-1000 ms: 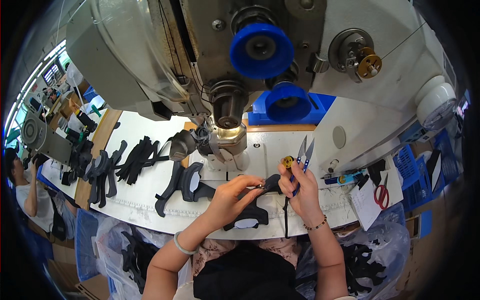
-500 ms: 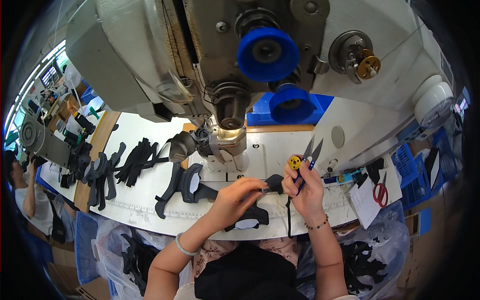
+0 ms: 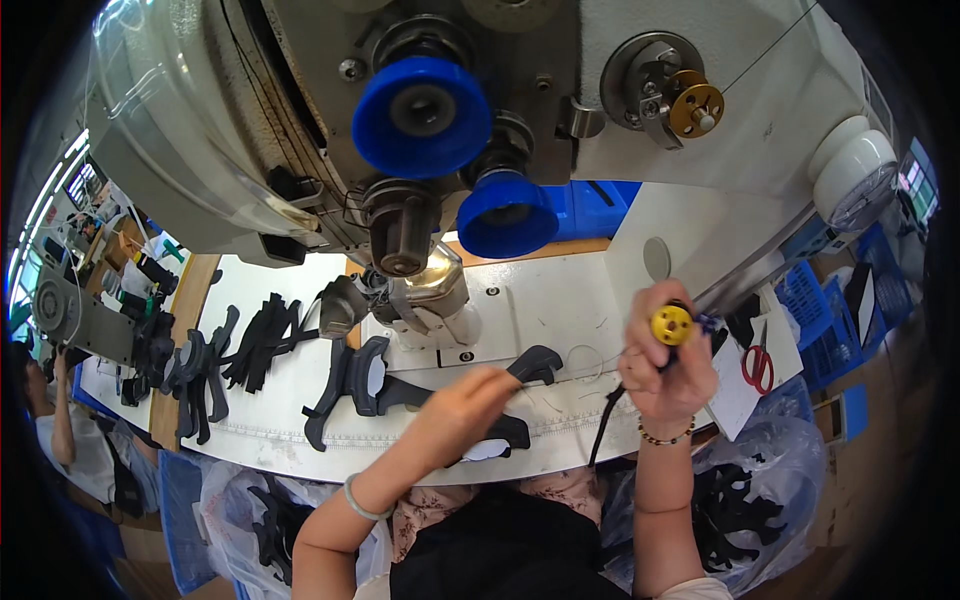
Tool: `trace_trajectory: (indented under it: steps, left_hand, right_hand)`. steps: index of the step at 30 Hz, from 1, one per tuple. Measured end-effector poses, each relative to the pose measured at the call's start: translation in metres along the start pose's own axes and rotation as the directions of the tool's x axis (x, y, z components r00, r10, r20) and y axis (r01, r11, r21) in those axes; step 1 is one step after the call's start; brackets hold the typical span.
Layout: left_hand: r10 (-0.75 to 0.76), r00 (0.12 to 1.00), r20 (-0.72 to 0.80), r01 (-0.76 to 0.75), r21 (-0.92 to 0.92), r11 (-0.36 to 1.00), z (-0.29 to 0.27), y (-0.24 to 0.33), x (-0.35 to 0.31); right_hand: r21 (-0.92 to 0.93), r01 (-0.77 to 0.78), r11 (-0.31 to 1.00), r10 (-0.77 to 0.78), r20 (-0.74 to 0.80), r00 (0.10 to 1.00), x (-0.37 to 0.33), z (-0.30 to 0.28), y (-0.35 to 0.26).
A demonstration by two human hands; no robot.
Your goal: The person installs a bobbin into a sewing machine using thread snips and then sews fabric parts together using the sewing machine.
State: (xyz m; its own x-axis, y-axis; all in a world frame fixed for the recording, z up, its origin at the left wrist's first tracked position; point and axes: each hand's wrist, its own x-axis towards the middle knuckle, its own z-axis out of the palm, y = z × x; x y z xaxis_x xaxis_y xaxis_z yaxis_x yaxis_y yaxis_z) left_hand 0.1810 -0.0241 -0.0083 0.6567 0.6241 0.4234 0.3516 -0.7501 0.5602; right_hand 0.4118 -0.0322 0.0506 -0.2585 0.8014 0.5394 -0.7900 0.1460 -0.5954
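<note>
We count two stacks of black cut pieces (image 3: pixel 265 335) on the white table (image 3: pixel 560 300) at left, then two blue knobs (image 3: pixel 420 115) on the sewing machine above. Our left hand (image 3: pixel 465 410) pinches one black piece (image 3: pixel 535 363), its long axis running left to right. Our right hand (image 3: pixel 665 365) is clenched around one yellow-capped tool (image 3: pixel 671 324), cap facing up toward us; one pair of red scissors (image 3: pixel 757 362) lies at right.
</note>
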Motion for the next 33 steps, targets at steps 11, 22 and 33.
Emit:
trace_trajectory:
  steps: [11,22,33]
  left_hand:
    - [-0.035,0.995,0.094,-0.025,0.571,0.821,0.001,-0.042,-0.005]
    - [-0.321,0.944,-0.068,0.289,-0.291,0.912,-0.012,0.021,0.010]
    - [-0.317,0.892,-0.324,0.235,-0.268,0.934,0.009,0.036,0.012]
  right_hand:
    - [0.094,0.699,0.709,-0.706,0.103,0.701,-0.076,0.018,-0.108]
    - [-0.750,-0.248,0.614,0.001,-0.314,0.949,-0.037,0.009,0.045]
    - [-0.978,-0.121,0.172,-0.192,-0.154,0.969,-0.039,0.014,0.076]
